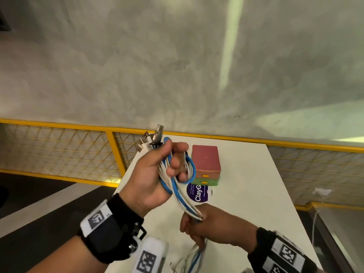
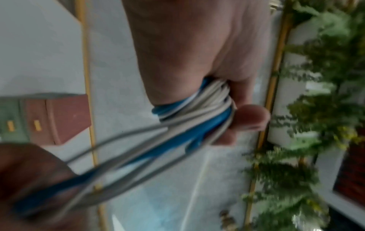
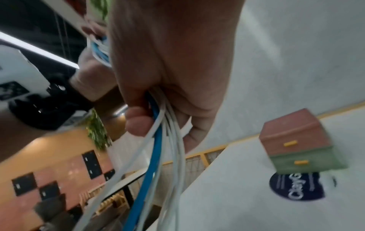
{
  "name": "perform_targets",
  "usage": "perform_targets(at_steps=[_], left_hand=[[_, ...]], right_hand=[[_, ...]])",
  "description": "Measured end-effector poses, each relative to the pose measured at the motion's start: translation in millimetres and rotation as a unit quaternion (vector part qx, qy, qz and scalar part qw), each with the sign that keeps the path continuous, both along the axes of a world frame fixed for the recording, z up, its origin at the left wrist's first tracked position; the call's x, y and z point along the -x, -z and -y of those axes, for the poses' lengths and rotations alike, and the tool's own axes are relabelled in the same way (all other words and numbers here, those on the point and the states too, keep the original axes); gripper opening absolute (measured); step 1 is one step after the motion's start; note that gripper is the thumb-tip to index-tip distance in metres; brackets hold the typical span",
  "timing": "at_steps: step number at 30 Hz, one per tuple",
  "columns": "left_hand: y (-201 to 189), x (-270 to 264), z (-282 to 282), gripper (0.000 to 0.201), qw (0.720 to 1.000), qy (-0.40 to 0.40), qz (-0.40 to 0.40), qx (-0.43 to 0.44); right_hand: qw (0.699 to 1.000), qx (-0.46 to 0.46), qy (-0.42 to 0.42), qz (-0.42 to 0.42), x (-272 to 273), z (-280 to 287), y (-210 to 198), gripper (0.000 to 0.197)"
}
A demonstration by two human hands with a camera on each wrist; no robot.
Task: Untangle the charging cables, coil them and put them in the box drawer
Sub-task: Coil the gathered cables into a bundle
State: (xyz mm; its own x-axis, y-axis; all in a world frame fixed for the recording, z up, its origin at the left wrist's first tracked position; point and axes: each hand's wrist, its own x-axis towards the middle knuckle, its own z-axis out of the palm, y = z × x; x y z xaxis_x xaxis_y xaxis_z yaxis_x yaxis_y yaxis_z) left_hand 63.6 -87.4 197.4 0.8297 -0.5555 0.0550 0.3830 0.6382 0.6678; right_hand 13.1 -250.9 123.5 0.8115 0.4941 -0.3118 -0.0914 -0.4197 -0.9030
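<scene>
A bundle of white and blue charging cables (image 1: 178, 191) runs between both hands above the white table (image 1: 246, 194). My left hand (image 1: 157, 174) is raised and grips the coiled upper part (image 2: 199, 107), with metal plugs (image 1: 157, 136) sticking up past the thumb. Lower and nearer, my right hand (image 1: 199, 223) grips the straight run of cables (image 3: 162, 140), whose loose ends (image 1: 194, 257) hang below it. The box with a red upper drawer (image 1: 206, 161) and a green lower drawer (image 1: 205, 182), both shut, stands on the table just beyond the left hand.
A round dark-blue sticker or lid with white lettering (image 1: 199, 193) lies in front of the box. A yellow mesh railing (image 1: 110, 150) runs behind the table. A white cord (image 1: 315, 223) hangs at the right, beyond the table edge.
</scene>
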Motion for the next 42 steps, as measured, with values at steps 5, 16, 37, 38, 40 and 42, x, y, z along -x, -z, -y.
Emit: perform_targets(at_steps=[5,16,37,38,40,42], left_hand=[[22,12,-16,0.033,0.961,0.244,0.066,-0.113],[48,19,-5,0.016,0.792,0.239,0.169,-0.535],[51,-18,32,0.019,0.971,-0.159,-0.115,-0.135],[48,-19,31,0.013,0.973,-0.163,-0.11,-0.125],[48,-27,27,0.015,0.966,-0.199,-0.084,-0.139],[48,-35,23,0.019,0.954,-0.253,-0.047,-0.157]], right_hand=[[0.982,0.158,-0.028,0.1,-24,22,3,0.019],[0.928,0.299,-0.027,0.222,-47,23,-32,0.011],[0.904,0.2,0.083,0.369,-10,-17,-2,0.076],[0.906,0.197,0.079,0.365,-8,-17,-1,0.078],[0.917,0.178,0.077,0.349,-7,-12,-1,0.076],[0.925,0.158,0.11,0.327,-10,-4,-1,0.069]])
